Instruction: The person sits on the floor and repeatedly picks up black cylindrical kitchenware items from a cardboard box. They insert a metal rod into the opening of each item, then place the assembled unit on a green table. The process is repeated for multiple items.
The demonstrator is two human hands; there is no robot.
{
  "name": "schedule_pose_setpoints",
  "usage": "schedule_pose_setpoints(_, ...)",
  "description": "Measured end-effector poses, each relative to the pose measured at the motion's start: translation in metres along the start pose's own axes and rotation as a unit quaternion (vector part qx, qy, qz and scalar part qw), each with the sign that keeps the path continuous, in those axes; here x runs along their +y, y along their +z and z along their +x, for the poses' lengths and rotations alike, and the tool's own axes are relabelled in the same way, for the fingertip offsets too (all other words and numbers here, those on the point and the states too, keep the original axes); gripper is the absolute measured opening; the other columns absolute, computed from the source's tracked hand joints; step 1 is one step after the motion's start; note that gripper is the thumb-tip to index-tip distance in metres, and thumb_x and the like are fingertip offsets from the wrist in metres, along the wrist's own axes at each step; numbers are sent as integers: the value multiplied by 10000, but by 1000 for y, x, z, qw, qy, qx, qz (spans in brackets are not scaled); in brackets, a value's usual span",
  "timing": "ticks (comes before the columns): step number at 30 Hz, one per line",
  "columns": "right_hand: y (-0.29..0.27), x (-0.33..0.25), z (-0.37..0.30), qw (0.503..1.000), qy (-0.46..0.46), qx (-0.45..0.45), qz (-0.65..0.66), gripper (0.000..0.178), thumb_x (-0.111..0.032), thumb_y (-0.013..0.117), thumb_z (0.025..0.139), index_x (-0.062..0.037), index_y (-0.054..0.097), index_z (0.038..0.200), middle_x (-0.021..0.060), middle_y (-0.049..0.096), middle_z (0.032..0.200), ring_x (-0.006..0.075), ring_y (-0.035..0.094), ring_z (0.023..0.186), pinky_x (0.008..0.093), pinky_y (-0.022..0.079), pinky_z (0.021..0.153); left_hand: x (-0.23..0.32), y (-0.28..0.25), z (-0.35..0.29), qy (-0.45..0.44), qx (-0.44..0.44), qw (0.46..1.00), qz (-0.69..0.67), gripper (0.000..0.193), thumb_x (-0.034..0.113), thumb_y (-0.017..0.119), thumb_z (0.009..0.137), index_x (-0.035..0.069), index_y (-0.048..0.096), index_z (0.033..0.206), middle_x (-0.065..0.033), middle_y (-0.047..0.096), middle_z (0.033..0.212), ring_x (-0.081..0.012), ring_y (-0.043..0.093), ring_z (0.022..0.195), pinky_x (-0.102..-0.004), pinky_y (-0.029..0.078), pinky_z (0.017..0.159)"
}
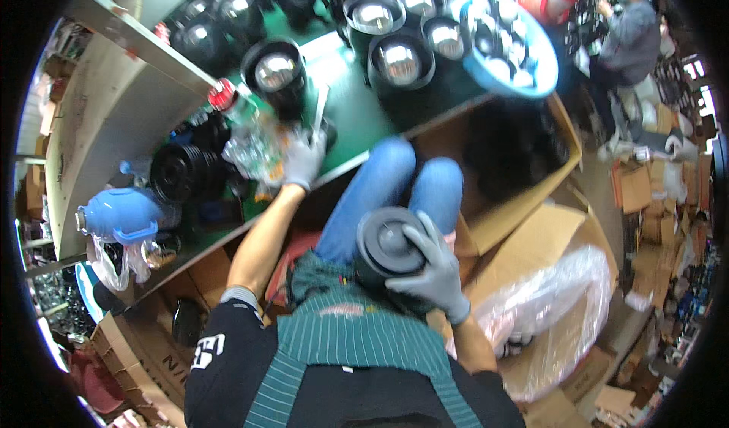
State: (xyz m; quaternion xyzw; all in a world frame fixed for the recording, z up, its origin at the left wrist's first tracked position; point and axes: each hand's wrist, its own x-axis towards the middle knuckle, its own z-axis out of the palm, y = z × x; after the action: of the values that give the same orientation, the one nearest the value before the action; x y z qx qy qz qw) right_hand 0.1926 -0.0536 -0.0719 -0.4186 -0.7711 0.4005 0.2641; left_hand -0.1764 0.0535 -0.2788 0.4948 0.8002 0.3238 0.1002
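My right hand (434,270), in a grey glove, grips a round dark grey lamp-like housing (389,240) against my lap. The housing's ringed face, with a raised middle, is turned up; its lower body is partly hidden. Over the front edge of the green bench (357,113), my gloved left hand (304,159) closes around a slim pale stick-like tool (321,107) that points away from me. Blur hides its exact kind. Beside this hand lie a clear plastic bottle with a red cap (222,94) and crumpled clear wrapping (254,151).
Several black cups with shiny insides (399,60) stand along the bench. A light blue basin (543,67) holds small parts. Left are a blue jug (121,215) and black ringed parts (182,171). Cardboard boxes (524,234) flank my right; another person (634,33) sits far right.
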Motion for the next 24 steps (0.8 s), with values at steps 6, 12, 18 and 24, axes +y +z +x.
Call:
schedule_pose_setpoints(6,-28,0,14,909,114,240,320,946,-562,822,921,46,508,1574,165,535,1617,291,534,1471,439,419,1242,65,-98,-28,203,-31,979,-3,829,417,813,910,-49,521,1530,-352,552,1505,-477,538,1418,-550,442,1175)
schedule_pose_setpoints(12,3,29,74,757,141,164,617,806,-674,504,1090,-156,387,1696,90,431,1719,309,430,1545,510,299,1312,111,-156,-70,411,-42,881,-230,736,274,1007,681,114,655,1307,-323,493,1539,-542,531,1412,-581,465,1170)
schedule_pose_setpoints(18,-1,-11,162,774,73,67,625,937,-767,363,1073,-111,258,1732,171,426,1703,329,468,1528,558,342,1280,159,-190,67,283,147,940,-119,596,181,979,705,40,714,1221,-305,578,1498,-472,642,1298,-516,527,1091)
schedule_pose_setpoints(24,8,80,90,769,178,-7,613,861,-638,383,1113,30,382,1656,260,522,1621,413,513,1508,593,357,1289,203,-139,377,307,274,911,-4,585,178,935,765,97,746,1312,-220,632,1469,-391,644,1298,-436,513,1119)
